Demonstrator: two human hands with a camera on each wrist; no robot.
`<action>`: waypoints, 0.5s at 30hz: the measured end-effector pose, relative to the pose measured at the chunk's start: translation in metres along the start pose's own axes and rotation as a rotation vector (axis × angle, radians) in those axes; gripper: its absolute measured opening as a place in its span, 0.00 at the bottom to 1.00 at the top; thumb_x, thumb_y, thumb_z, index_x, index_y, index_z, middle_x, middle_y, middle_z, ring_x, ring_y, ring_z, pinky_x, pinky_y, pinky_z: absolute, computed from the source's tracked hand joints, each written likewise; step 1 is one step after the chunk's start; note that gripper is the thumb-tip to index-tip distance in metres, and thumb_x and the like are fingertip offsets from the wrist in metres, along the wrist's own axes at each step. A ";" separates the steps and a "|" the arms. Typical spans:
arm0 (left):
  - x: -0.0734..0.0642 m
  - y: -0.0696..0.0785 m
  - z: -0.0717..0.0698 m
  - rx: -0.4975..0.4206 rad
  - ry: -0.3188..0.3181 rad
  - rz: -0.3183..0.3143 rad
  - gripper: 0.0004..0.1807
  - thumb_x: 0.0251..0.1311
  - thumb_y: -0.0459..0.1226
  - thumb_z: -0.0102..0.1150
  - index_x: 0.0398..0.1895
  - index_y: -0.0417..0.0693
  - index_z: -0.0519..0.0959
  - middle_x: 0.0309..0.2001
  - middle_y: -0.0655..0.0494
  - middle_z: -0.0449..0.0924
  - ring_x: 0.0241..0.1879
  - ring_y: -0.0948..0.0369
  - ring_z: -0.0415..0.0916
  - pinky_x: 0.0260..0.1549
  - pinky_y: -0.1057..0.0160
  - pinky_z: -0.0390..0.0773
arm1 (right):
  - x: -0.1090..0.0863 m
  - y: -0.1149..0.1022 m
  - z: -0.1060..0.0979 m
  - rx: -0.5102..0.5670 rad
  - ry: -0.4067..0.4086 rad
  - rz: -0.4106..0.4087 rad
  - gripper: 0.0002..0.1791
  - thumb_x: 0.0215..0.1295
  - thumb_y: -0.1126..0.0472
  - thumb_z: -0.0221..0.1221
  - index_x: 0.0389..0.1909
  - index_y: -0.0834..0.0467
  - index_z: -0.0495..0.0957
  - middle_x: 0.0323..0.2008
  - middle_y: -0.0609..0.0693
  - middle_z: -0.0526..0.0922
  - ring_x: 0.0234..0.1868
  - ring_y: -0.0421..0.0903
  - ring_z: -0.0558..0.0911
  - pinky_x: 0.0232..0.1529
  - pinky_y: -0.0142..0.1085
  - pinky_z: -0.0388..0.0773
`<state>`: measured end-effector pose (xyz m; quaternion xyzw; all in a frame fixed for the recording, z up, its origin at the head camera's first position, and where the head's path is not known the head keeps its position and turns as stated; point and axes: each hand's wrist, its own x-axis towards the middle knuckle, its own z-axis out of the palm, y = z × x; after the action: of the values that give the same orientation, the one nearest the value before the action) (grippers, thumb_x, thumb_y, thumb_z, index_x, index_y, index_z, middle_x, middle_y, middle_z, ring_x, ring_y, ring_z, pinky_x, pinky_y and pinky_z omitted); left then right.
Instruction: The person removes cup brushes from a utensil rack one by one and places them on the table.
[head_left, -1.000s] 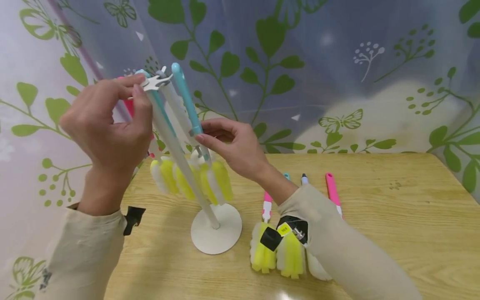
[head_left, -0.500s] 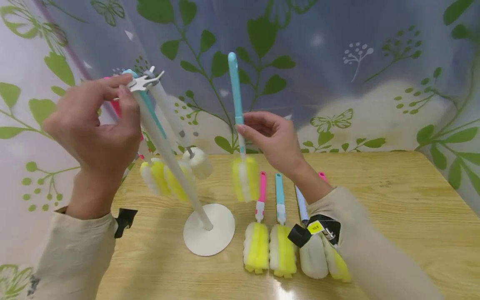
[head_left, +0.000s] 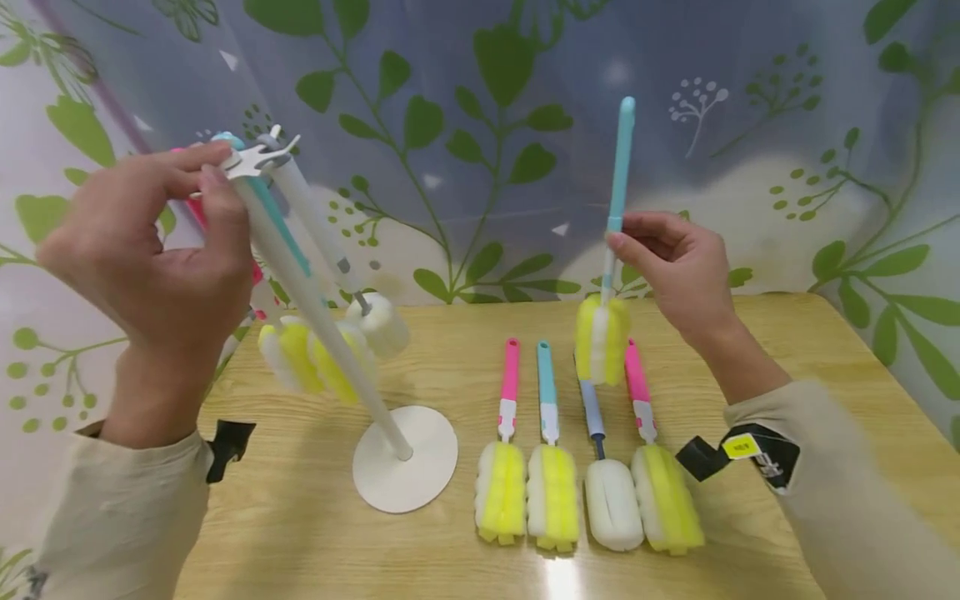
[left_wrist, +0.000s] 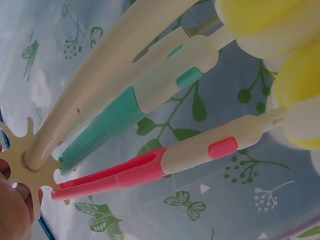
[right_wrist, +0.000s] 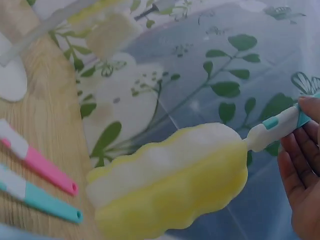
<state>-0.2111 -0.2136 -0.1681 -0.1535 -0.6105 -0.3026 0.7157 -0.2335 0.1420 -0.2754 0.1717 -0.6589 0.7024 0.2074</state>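
Note:
My left hand grips the flat white hook top of a white stand, its thumb and fingers on one side of the plate. From the hooks hang a pink-handled sponge brush, a teal-handled sponge brush and a grey-white brush with a white sponge head. The stand's pole leans toward my left hand. Over on the right, my right hand pinches a blue-handled bottle brush near the middle of its handle. Its yellow and white sponge head points down, above the table.
Several brushes lie in a row on the wooden table: a pink one, a blue one, a lavender one with a white head and another pink one. The stand's round base is left of them.
My right hand has taken the blue-handled brush off the stand and carried it to the right, over the lying row. My left hand keeps hold of the stand's top.

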 end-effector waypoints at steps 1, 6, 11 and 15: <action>0.001 0.000 0.000 0.000 0.002 0.001 0.18 0.43 0.38 0.52 0.05 0.34 0.68 0.22 0.62 0.84 0.22 0.49 0.81 0.23 0.69 0.51 | -0.001 0.001 -0.007 -0.009 0.013 -0.005 0.13 0.56 0.69 0.64 0.44 0.65 0.82 0.37 0.51 0.83 0.38 0.43 0.83 0.41 0.28 0.77; 0.001 -0.003 0.000 0.000 -0.001 0.005 0.18 0.43 0.38 0.52 0.06 0.33 0.69 0.23 0.64 0.84 0.22 0.49 0.80 0.24 0.68 0.51 | -0.008 0.002 -0.043 -0.057 0.094 0.035 0.13 0.55 0.69 0.65 0.43 0.65 0.82 0.36 0.49 0.84 0.37 0.41 0.83 0.40 0.26 0.77; 0.001 -0.003 -0.001 0.010 -0.006 -0.001 0.17 0.43 0.38 0.52 0.06 0.33 0.70 0.24 0.64 0.84 0.22 0.48 0.80 0.24 0.68 0.51 | -0.019 0.005 -0.073 -0.210 0.155 0.142 0.13 0.56 0.65 0.66 0.43 0.61 0.82 0.34 0.44 0.85 0.36 0.38 0.82 0.39 0.23 0.76; 0.001 -0.001 -0.001 0.018 0.000 -0.009 0.17 0.43 0.38 0.52 0.07 0.33 0.70 0.23 0.64 0.84 0.20 0.45 0.78 0.24 0.69 0.51 | -0.029 0.007 -0.093 -0.377 0.146 0.255 0.13 0.58 0.59 0.65 0.44 0.58 0.82 0.33 0.39 0.83 0.34 0.36 0.81 0.36 0.23 0.76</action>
<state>-0.2110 -0.2149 -0.1679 -0.1441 -0.6140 -0.3003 0.7156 -0.2097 0.2322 -0.3033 -0.0058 -0.7781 0.5979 0.1924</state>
